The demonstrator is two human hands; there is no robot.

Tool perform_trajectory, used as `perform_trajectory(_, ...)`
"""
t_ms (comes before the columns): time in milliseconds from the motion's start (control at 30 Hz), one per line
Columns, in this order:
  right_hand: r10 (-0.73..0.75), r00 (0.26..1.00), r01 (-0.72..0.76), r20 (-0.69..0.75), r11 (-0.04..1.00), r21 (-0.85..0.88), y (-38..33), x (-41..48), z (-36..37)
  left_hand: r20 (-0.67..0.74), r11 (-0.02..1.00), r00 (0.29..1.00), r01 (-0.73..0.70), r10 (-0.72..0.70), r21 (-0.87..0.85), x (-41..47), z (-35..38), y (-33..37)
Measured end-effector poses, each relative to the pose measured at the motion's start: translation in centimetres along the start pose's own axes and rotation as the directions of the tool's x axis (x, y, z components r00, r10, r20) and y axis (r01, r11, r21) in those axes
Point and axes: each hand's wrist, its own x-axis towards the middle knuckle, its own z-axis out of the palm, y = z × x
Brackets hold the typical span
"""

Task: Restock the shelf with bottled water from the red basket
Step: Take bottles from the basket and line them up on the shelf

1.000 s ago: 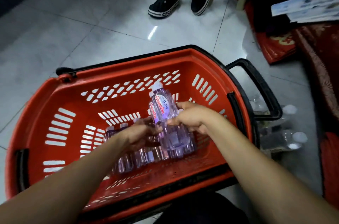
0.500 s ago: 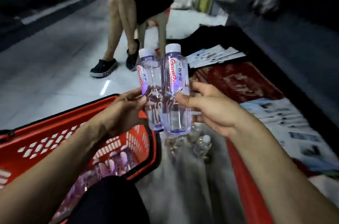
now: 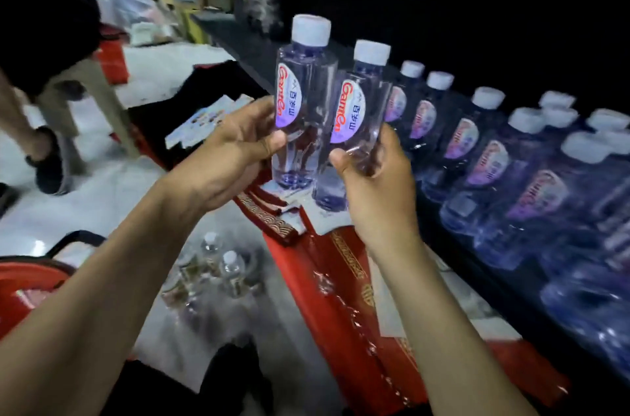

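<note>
head camera view, looking down along two bare forearms that reach forward. the left hand (image 3: 235,149) has its grip curled round the lower half of the left bottle (image 3: 303,98), with the thumb on the front just under the label and the fingers behind. the right hand (image 3: 375,187) has its grip wrapped round the lower part of the right bottle (image 3: 363,101), with the thumb lying across the front. both are clear water bottles with white caps and oval labels in red lettering. they are upright and close side by side, held in the air in front of the shelf (image 3: 504,292); whether they touch each other cannot be told. the shelf is a low dark ledge running along the right side. on it stands a row of bottles (image 3: 477,142) of the same kind, upright with labels facing out, and more caps show behind them in the dark. the ones nearest the camera are blurred. the red basket (image 3: 20,296) shows only as a corner of rim at the lower left edge, with a black handle (image 3: 75,238) above it, and its inside is out of view. between the basket and the shelf, a small cluster of clear floor bottles (image 3: 218,269) stands on the pale tiled floor (image 3: 102,200). a red patterned mat (image 3: 344,282) lies along the foot of the shelf, with paper sheets (image 3: 204,122) further back. at the left edge are another person's leg and dark shoe (image 3: 47,173), beside a pale stool leg (image 3: 92,98).
</note>
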Motion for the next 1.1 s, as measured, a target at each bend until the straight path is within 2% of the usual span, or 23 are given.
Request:
perform_trajectory(233,0.019,0.968,-0.067,-0.251,0.981,-0.183,4.4,0.0,-5.5,0.194,0.994,0.979,0.073,-0.057,-0.078,6.2,6.1,-6.7)
perform_trajectory(400,0.098,0.954,-0.155,-0.283,0.97,-0.186,6.1,0.7,-6.2,0.234,0.993,0.972,0.062,-0.038,-0.096,9.1,7.6,-10.0)
perform_trajectory(500,0.093,0.951,-0.167,-0.293,0.957,-0.237,6.6,1.3,-6.0,0.228,0.994,0.973,0.055,-0.032,-0.096,10.4,7.7,-11.0)
perform_trajectory(733,0.038,0.902,-0.125,-0.431,0.976,-0.176,8.9,3.5,-3.6,0.234,0.98,0.969,0.117,-0.078,-0.159,12.2,7.4,-12.4)
perform_trajectory(933,0.019,0.871,-0.148,-0.491,0.963,-0.224,11.2,5.3,-2.8,0.253,0.982,0.964,0.121,-0.081,-0.147,13.3,6.9,-13.2)
perform_trajectory(1100,0.055,0.85,-0.191,-0.524,0.959,-0.209,11.2,6.4,-3.0,0.176,0.991,0.982,0.093,-0.075,-0.097,14.0,6.9,-14.1)
